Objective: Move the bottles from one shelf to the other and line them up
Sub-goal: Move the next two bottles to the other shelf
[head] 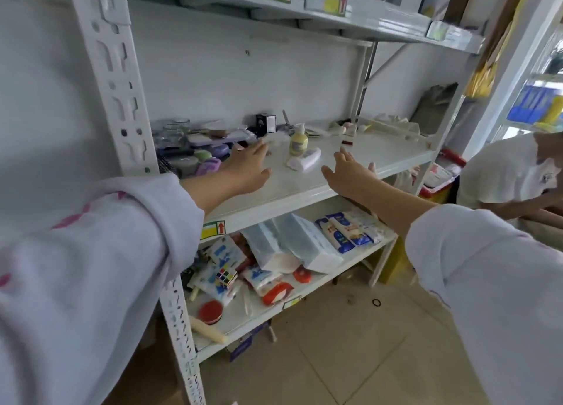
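Below the middle shelf [304, 188], a lower shelf [274, 310] carries a puzzle cube [226, 277] amid blue-and-white packets [347, 231] and two white tissue packs [292, 246]. A red lid [210, 311] lies in front of the cube, with a pale stick [208, 330] just beside it. Right of the cube sit red-and-white rolls [278, 292]. On the tiled floor [350, 359], further right, lies a small black ring [377, 302]. A red basket [438, 179] stands past the shelf's right end.

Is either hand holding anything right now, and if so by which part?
Nothing is held: left hand and right hand lie open on the white metal shelf.
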